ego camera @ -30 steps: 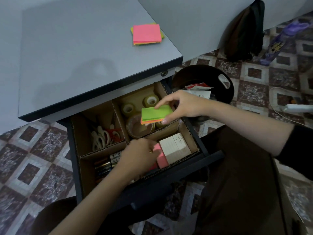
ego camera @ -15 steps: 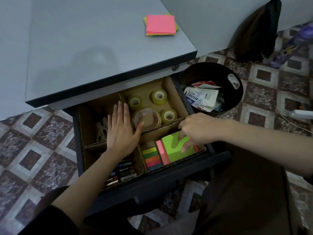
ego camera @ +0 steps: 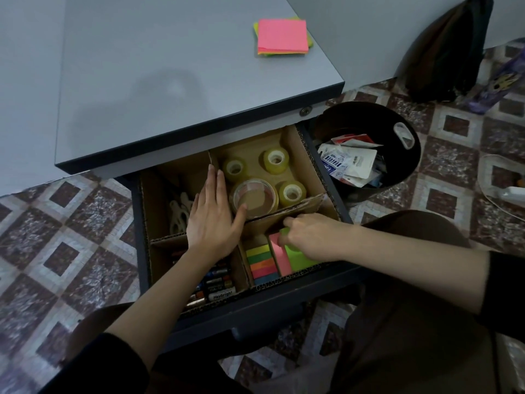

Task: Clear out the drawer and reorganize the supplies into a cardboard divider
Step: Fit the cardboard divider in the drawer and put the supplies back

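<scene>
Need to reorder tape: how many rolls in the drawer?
4, all in the back right compartment: three small rolls, back left, back right, front right, and one large clear roll in front. Others may be hidden.

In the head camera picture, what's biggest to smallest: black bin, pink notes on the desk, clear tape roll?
1. black bin
2. pink notes and clear tape roll: too alike to rank.

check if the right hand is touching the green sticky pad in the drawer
Touching. In the head view the right hand curls its fingers over the far edge of the green sticky pad, with no gap between them.
</scene>
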`<control>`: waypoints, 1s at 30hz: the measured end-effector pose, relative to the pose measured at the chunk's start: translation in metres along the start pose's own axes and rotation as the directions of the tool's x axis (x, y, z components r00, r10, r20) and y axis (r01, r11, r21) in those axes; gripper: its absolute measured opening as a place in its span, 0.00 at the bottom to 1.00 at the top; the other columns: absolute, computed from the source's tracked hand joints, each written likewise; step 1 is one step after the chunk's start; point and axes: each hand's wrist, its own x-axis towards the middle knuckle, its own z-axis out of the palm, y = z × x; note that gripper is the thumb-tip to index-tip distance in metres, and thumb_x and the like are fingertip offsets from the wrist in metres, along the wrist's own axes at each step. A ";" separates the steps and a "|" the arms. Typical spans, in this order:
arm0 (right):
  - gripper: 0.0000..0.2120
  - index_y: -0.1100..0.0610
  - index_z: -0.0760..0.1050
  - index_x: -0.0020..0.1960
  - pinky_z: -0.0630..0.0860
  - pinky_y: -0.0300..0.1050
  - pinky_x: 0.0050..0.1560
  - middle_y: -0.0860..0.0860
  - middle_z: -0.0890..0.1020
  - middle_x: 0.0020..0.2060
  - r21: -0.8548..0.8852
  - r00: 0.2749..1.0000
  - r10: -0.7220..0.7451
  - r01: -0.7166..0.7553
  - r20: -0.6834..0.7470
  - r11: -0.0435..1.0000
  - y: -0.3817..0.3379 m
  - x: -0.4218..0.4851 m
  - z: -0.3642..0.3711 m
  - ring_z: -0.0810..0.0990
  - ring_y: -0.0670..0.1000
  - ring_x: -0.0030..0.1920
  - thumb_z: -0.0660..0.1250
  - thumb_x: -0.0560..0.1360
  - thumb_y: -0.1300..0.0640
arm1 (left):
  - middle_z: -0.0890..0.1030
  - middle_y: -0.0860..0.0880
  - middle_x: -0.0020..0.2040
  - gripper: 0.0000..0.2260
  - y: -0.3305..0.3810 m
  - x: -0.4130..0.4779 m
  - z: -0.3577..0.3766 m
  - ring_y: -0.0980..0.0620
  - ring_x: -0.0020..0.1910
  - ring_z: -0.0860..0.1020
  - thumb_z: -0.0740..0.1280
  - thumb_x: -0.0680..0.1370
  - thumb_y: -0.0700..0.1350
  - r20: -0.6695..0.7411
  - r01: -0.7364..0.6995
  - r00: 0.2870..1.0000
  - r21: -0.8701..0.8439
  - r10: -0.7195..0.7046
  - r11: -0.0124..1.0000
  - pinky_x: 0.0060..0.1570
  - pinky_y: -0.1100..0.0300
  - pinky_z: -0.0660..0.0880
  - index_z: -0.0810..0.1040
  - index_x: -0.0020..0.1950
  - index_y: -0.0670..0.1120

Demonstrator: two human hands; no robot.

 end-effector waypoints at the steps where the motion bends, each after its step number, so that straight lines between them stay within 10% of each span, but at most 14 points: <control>1: 0.20 0.57 0.72 0.65 0.69 0.47 0.44 0.58 0.72 0.56 0.008 1.000 0.002 -0.002 0.001 1.000 0.001 0.000 0.000 0.76 0.58 0.52 0.54 0.76 0.69 | 0.42 0.48 0.78 0.36 0.000 0.000 0.000 0.47 0.75 0.54 0.44 0.74 0.63 0.000 -0.002 1.000 -0.002 0.002 1.000 0.72 0.52 0.54 0.43 0.77 0.45; 26: 0.26 0.49 0.72 0.67 0.73 0.48 0.58 0.56 0.74 0.61 0.283 0.994 0.102 -0.111 0.047 0.953 0.008 -0.024 -0.020 0.74 0.55 0.60 0.58 0.73 0.67 | 0.35 0.50 0.76 0.33 0.001 0.001 -0.013 0.46 0.74 0.58 0.47 0.79 0.62 0.154 0.003 0.988 -0.050 0.005 0.999 0.70 0.45 0.58 0.39 0.77 0.46; 30: 0.15 0.53 0.77 0.59 0.73 0.43 0.51 0.53 0.77 0.50 0.321 0.989 0.145 -0.126 -0.037 0.939 0.018 -0.038 -0.046 0.76 0.50 0.50 0.61 0.75 0.62 | 0.63 0.45 0.74 0.26 0.005 0.007 -0.037 0.48 0.70 0.65 0.49 0.80 0.59 0.032 -0.024 0.999 0.096 0.021 0.995 0.71 0.49 0.54 0.61 0.74 0.47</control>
